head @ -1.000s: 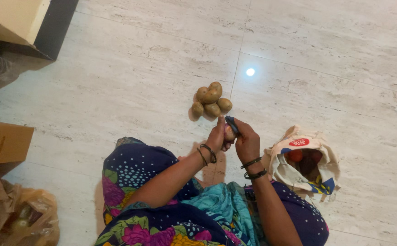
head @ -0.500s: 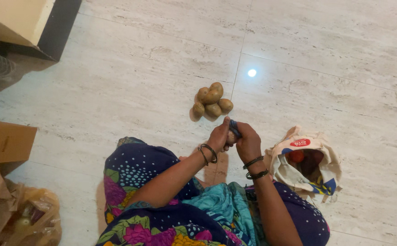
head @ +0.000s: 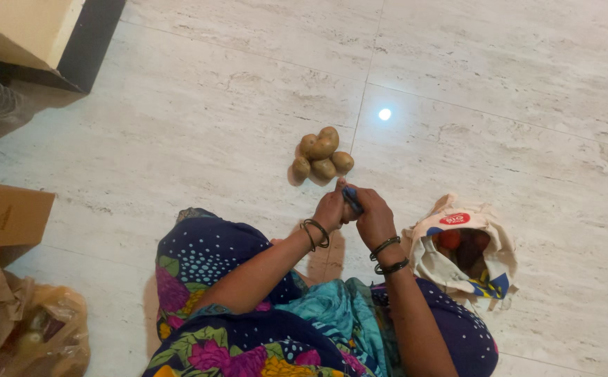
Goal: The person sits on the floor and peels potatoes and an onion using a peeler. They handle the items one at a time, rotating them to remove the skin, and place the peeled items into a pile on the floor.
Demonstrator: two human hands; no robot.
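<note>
The left hand (head: 332, 208) is closed around a small vegetable, mostly hidden, and the right hand (head: 372, 218) pinches a blue-handled peeler (head: 350, 197) against it, above the tiled floor (head: 178, 126). Just beyond lies a pile of potatoes (head: 323, 157). To the right, an open cloth bag (head: 435, 262) holds red and dark vegetables; a plastic bag (head: 53, 328) sits at the left edge.

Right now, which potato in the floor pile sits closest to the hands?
The lower right potato of the pile; it lies just above the left hand, while the others lie farther up or left.
</note>
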